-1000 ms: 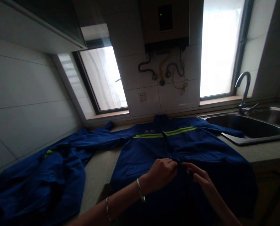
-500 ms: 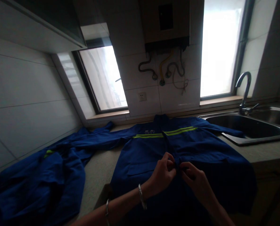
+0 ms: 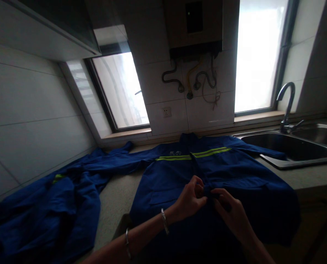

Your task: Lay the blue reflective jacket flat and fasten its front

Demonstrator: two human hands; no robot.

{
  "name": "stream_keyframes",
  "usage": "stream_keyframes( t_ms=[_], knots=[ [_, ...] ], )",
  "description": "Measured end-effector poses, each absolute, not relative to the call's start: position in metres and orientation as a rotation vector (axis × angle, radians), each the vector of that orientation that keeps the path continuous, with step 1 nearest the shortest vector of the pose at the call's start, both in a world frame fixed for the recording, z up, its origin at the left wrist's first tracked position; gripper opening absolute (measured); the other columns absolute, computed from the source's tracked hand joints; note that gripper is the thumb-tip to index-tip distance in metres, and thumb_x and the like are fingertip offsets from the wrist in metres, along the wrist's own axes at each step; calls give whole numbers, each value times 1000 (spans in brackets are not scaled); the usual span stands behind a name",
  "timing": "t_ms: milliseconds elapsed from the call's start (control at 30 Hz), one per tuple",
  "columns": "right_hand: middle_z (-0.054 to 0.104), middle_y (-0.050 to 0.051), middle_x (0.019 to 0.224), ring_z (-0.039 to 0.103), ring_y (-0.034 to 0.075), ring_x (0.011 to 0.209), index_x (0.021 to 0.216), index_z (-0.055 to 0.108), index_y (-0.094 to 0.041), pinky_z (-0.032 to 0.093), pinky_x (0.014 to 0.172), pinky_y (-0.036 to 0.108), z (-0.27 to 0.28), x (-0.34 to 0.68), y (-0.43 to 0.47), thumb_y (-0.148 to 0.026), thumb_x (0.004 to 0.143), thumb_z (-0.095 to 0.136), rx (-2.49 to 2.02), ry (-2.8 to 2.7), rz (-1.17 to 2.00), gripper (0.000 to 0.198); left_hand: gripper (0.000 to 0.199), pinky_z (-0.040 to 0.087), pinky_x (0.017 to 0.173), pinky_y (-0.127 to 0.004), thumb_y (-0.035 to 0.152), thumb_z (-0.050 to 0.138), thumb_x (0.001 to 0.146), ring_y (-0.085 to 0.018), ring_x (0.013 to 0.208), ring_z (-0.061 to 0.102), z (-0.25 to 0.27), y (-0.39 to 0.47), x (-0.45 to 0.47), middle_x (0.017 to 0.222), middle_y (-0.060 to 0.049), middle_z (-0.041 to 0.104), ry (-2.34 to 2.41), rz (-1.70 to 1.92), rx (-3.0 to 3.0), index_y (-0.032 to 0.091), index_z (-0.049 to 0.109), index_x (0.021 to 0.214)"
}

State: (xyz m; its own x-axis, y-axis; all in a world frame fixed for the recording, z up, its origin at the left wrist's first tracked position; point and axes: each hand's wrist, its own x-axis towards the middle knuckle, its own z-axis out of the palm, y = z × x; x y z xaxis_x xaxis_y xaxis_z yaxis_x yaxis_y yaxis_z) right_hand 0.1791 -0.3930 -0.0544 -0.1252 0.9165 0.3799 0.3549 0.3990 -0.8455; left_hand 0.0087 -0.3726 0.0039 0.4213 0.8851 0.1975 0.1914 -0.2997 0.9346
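Observation:
A blue work jacket (image 3: 169, 176) with yellow-green stripes lies spread on the counter, its collar toward the wall. My left hand (image 3: 192, 198) pinches the left side of the jacket's front opening, below the chest stripe. Close beside it, my right hand (image 3: 229, 207) grips the right side of the same opening with bent fingers. The cloth between the two hands is dark, so any button or zip there cannot be made out. Bracelets circle my left wrist and forearm.
More blue clothing (image 3: 48, 209) lies heaped on the counter (image 3: 115, 198) at left. At right, the jacket's sleeve reaches over the rim of a metal sink (image 3: 306, 164) with a tap (image 3: 287, 106). A water heater (image 3: 195, 27) hangs on the tiled wall between two windows.
My right hand's fingers have shifted slightly and bent more at the front opening. My left hand stays nearly in place, still pinching the cloth. The jacket lies as before.

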Motion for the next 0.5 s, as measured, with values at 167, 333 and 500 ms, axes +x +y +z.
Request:
stream_keyframes(
  t_ms=[167, 333, 500],
  knots=[
    [54, -2, 69, 50, 9, 58, 111, 53, -18, 40, 56, 19, -55, 179, -391, -35, 85, 47, -1150, -1721, 640, 32, 32, 38, 54, -18, 10, 59, 67, -8, 58, 52, 3, -372, 9, 65, 7, 53, 1002, 994, 1749, 19, 40, 92],
    [62, 4, 81, 56, 12, 66, 100, 58, -17, 43, 62, 22, -50, 179, -388, -33, 86, 45, -1118, -1757, 597, 25, 33, 44, 62, -22, 13, 59, 69, -14, 69, 62, 3, -377, 14, 75, 1, 65, 1110, 1120, 1761, 19, 42, 96],
    [59, 1, 71, 52, 11, 60, 95, 60, -18, 41, 57, 21, -46, 182, -387, -35, 85, 46, -1124, -1732, 611, 25, 39, 45, 66, -24, 15, 63, 69, -15, 75, 63, 6, -376, 13, 80, 0, 66, 1069, 1150, 1703, 19, 41, 99]
  ],
)
